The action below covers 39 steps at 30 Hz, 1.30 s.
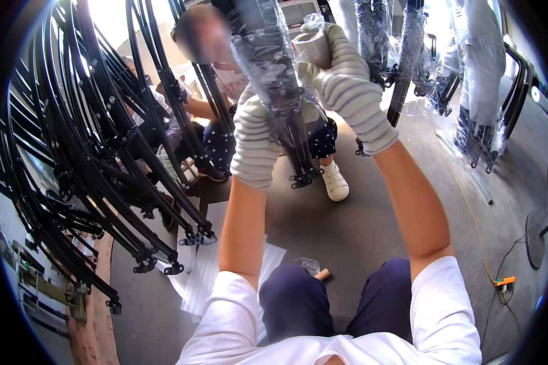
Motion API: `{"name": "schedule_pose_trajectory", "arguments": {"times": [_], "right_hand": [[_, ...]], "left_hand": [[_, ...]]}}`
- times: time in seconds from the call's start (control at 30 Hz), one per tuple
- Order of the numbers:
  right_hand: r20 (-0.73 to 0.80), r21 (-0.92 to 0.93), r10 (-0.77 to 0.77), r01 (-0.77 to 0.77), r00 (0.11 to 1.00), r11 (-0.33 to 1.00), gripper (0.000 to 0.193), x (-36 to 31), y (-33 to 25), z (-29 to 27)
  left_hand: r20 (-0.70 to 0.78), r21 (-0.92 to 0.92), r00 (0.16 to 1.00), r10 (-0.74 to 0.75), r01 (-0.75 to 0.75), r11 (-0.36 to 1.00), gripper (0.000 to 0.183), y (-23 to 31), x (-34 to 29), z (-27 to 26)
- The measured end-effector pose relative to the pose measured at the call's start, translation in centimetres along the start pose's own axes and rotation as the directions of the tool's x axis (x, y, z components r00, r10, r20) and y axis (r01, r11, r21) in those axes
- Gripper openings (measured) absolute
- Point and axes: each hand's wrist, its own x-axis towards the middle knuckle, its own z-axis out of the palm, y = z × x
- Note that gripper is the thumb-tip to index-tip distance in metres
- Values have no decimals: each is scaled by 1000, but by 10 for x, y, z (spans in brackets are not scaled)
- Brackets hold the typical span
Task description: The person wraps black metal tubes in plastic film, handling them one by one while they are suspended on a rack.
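A black metal tube frame [295, 137] hangs upright in front of me, its upper part wrapped in clear plastic film [263, 52]. My left hand [254, 143], in a striped knit glove, is closed around the frame's left side, its fingertips partly hidden behind it. Just right of the frame, my right hand [350, 88], gloved the same way, grips a roll of clear stretch film [312, 48] with the open end of its core toward me. Loose film lies between the roll and the frame.
Many bare black frames [97, 121] hang in a row at left. Film-wrapped frames [481, 79] stand at right. Beyond my work sits a person [225, 79]. White foam sheets [210, 267], a cardboard tube [323, 274] and a cable with an orange connector [504, 281] lie on the floor.
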Motion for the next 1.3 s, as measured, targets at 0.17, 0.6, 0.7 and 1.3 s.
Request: {"name": "schedule_pose_trajectory", "arguments": {"times": [0.17,0.6,0.7,1.3], "right_hand": [[37,358,-83,64,996,932,35,-13,-7,14],[243,-369,-231,310,942,876,33,-13,6,4],[147,-565,-54,129,988,815,32,-78,-33,4],[613,345,-30,-233,789,909,34,-44,18,-91]], "left_hand": [[13,-12,993,117,-117,993,28,-3,1,12],[-225,468,919,324,-190,863,19,1,10,13],[-346,658,748,566,-236,715,17,10,-6,2],[-219,620,833,507,-282,732,41,-20,-10,26]]}}
